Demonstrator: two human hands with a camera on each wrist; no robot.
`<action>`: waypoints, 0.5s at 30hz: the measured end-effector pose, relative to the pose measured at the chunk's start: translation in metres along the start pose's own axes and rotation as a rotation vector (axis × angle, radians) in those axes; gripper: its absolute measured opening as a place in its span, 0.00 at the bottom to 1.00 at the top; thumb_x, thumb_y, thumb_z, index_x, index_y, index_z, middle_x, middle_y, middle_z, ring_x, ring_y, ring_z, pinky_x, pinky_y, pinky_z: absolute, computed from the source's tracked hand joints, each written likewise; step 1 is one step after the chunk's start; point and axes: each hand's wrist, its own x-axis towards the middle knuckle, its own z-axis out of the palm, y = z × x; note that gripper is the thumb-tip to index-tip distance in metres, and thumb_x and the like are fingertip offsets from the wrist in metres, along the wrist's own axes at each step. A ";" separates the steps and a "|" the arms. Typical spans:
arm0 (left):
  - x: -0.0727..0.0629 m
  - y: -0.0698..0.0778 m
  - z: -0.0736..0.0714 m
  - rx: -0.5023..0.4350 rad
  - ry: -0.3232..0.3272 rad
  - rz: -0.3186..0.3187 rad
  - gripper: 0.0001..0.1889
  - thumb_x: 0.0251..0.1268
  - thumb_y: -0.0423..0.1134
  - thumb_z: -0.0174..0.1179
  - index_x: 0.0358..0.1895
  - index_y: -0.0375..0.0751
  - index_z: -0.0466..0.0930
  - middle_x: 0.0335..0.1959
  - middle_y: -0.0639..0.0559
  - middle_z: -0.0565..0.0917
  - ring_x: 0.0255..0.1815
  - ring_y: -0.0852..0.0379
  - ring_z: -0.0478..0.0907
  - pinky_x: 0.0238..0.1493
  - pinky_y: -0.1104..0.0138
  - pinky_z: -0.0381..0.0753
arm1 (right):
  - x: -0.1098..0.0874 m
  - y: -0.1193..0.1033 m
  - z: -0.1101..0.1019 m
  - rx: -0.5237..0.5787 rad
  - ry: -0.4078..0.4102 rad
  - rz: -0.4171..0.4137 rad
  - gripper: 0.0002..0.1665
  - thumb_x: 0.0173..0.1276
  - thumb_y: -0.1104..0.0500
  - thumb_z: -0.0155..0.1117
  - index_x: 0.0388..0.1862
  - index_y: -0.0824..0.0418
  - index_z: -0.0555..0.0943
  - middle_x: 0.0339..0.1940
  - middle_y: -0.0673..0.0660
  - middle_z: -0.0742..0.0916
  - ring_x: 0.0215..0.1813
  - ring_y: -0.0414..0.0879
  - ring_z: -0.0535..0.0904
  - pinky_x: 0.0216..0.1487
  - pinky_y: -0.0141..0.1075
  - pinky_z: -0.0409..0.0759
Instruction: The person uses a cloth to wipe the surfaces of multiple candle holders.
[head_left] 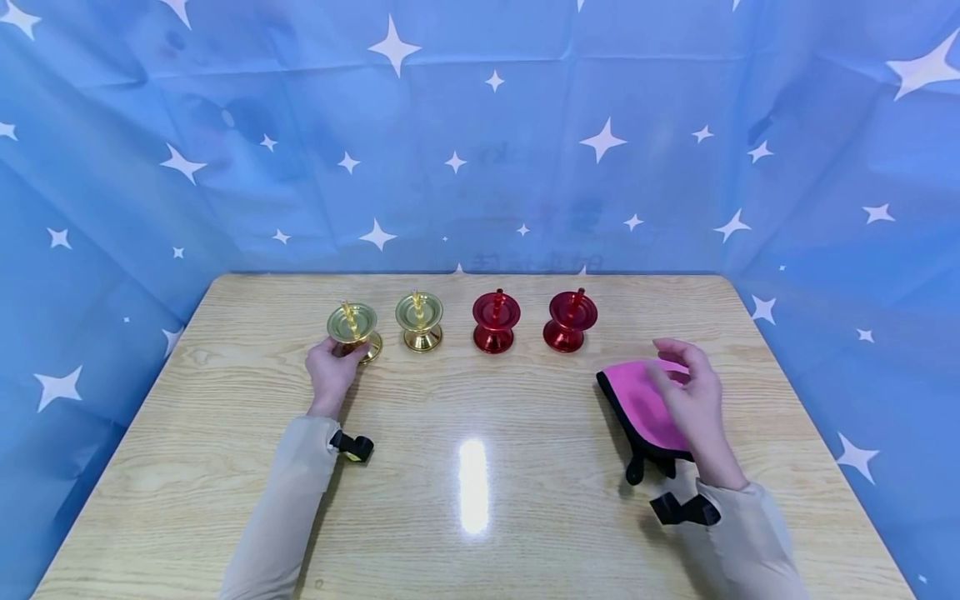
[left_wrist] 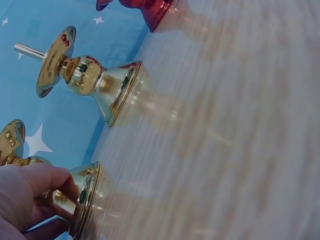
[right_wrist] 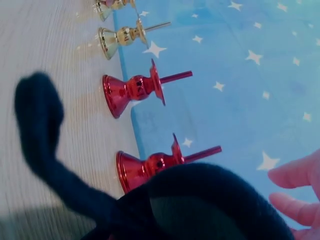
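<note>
My left hand (head_left: 332, 371) is at the leftmost gold candlestick (head_left: 352, 321), its fingers and thumb curled round the stem just above the base. In the left wrist view that base (left_wrist: 86, 200) stands at the tabletop, with the fingers overlapping the lower stem. My right hand (head_left: 692, 400) is raised over a pink cloth piece (head_left: 641, 404) with black trim and black cord-like ends, its fingers loosely bent and the thumb blurred. The right wrist view puts the fingertips (right_wrist: 295, 172) apart from the blurred black trim (right_wrist: 200, 185), with nothing between them.
A second gold candlestick (head_left: 420, 318) stands to the right of the held one, followed by two red candlesticks (head_left: 496, 320) (head_left: 567, 320) in the same row. All stand near the far edge of the wooden table (head_left: 405, 467). A blue star-patterned cloth (head_left: 480, 200) hangs behind.
</note>
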 end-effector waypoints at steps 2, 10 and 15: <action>0.000 0.000 0.000 0.009 -0.002 0.002 0.15 0.50 0.30 0.69 0.43 0.27 0.81 0.42 0.33 0.83 0.45 0.43 0.81 0.43 0.63 0.79 | 0.000 -0.002 0.002 0.009 -0.007 -0.004 0.19 0.60 0.72 0.62 0.51 0.72 0.75 0.49 0.61 0.79 0.44 0.28 0.73 0.42 0.20 0.70; -0.004 0.005 -0.009 0.168 -0.064 0.078 0.15 0.50 0.32 0.67 0.39 0.24 0.78 0.38 0.30 0.80 0.40 0.40 0.77 0.42 0.54 0.75 | -0.001 -0.013 0.013 0.056 -0.021 -0.029 0.19 0.59 0.75 0.61 0.51 0.74 0.75 0.50 0.64 0.78 0.47 0.37 0.74 0.42 0.20 0.71; -0.017 0.019 -0.024 0.382 -0.147 0.111 0.14 0.54 0.39 0.63 0.30 0.27 0.79 0.29 0.36 0.79 0.30 0.43 0.74 0.29 0.55 0.69 | -0.006 -0.039 0.017 0.057 -0.043 -0.079 0.18 0.60 0.76 0.59 0.50 0.78 0.74 0.50 0.68 0.77 0.48 0.42 0.73 0.42 0.19 0.71</action>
